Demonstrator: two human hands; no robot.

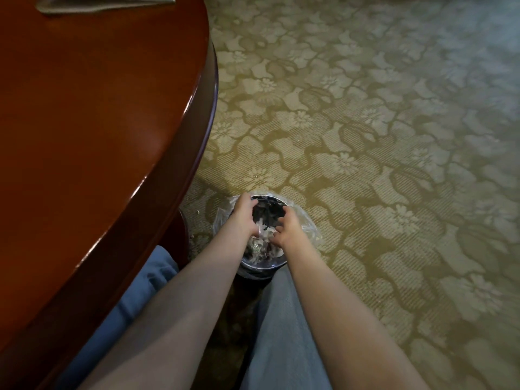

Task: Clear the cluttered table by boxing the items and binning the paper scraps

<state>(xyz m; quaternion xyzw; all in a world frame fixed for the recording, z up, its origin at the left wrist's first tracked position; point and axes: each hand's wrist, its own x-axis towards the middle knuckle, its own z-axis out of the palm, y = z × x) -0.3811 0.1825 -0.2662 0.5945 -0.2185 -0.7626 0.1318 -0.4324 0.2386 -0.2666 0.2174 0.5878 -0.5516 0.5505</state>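
Note:
A small round bin (281,200) with a clear plastic liner (311,230) stands on the carpet by the table's edge, between my knees. Both hands hover over its mouth. My left hand (244,213) is on the left side and my right hand (287,227) on the right, palms facing each other with fingers loosely curved downward. Blurred white paper scraps (263,231) show between the two palms, and more scraps (257,249) lie inside the bin. Neither hand plainly grips anything.
The curved edge of the reddish-brown wooden table (84,114) fills the left side. A folded grey cloth (104,3) lies at its far end. A table leg (180,235) stands left of the bin. Patterned floral carpet (365,122) spreads to the right.

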